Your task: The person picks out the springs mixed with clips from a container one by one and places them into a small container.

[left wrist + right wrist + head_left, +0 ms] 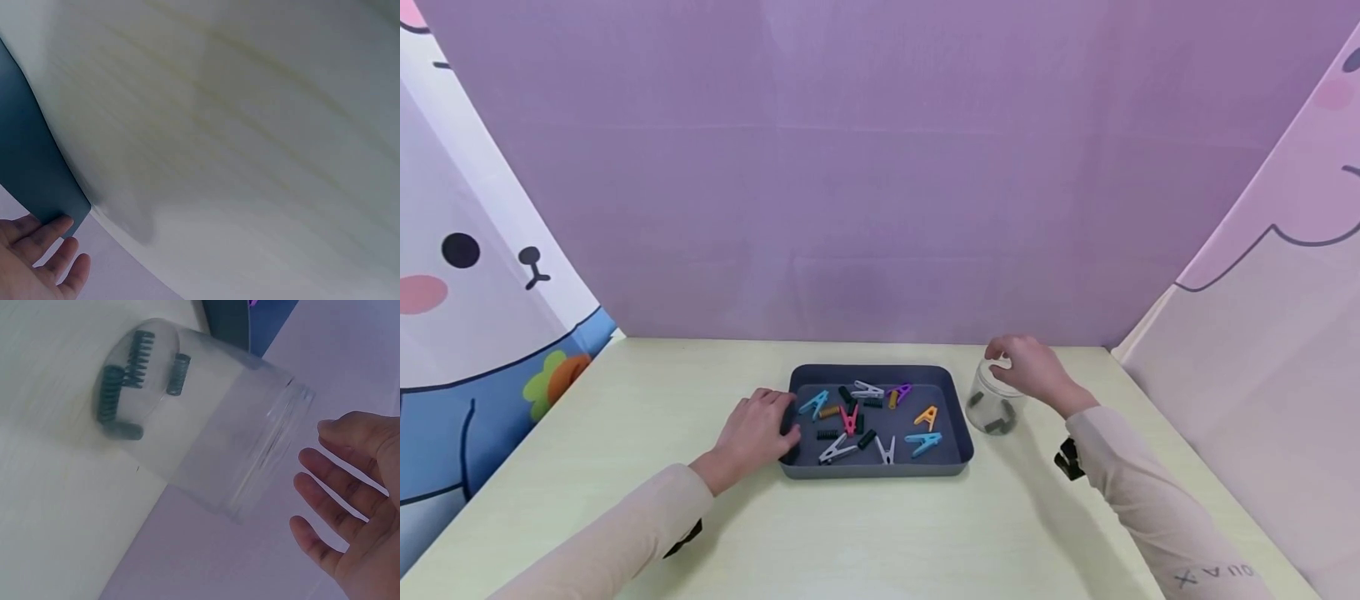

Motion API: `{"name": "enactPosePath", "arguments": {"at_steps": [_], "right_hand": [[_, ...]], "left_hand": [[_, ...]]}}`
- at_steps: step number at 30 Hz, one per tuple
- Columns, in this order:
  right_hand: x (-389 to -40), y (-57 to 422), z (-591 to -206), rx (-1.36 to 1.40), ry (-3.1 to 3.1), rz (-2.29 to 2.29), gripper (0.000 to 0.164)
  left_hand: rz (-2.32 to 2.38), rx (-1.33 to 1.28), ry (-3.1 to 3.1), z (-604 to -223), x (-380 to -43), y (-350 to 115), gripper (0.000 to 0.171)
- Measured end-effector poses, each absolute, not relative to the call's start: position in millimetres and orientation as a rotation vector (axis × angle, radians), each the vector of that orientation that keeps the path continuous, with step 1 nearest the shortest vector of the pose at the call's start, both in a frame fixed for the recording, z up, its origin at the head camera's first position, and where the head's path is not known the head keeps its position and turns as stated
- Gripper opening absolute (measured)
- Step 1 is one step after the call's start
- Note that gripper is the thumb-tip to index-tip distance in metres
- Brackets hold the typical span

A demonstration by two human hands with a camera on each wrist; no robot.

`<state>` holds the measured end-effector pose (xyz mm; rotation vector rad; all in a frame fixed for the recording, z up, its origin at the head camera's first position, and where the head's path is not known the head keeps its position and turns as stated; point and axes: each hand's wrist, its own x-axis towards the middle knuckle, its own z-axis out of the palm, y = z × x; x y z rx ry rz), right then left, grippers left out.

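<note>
My left hand [756, 433] holds the left side of a dark grey tray [880, 472], its thumb over the rim. In the left wrist view its fingers [47, 240] lie against the outer wall near a corner of the tray [31, 144]. Over the mouth of a clear jar [979, 408] hovers my right hand [1033, 372], fingers loosely bent and nothing seen between them. Several dark springs [139, 359] lie on the bottom of the jar [212, 431]. In the tray are more dark springs [827, 434] and a few gold springs [829, 412].
Plastic clips lie mixed with the springs: a red clip [850, 419], a purple clip [900, 392], an orange clip [927, 417], blue clips [923, 442] and white clips [886, 451]. Tray and jar stand on a pale table [880, 542]. A purple backdrop [880, 208] rises behind it.
</note>
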<state>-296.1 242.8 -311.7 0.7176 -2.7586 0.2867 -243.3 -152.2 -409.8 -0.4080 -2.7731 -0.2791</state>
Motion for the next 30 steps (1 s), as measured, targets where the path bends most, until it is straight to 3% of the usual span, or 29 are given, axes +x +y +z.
{"name": "enactPosePath", "arguments": {"at_steps": [30], "right_hand": [[-283, 179, -334, 0.919, -2.812, 0.148, 0.018]], "left_hand": [[-0.268, -0.431, -2.749, -408, -243, -153, 0.047]]}}
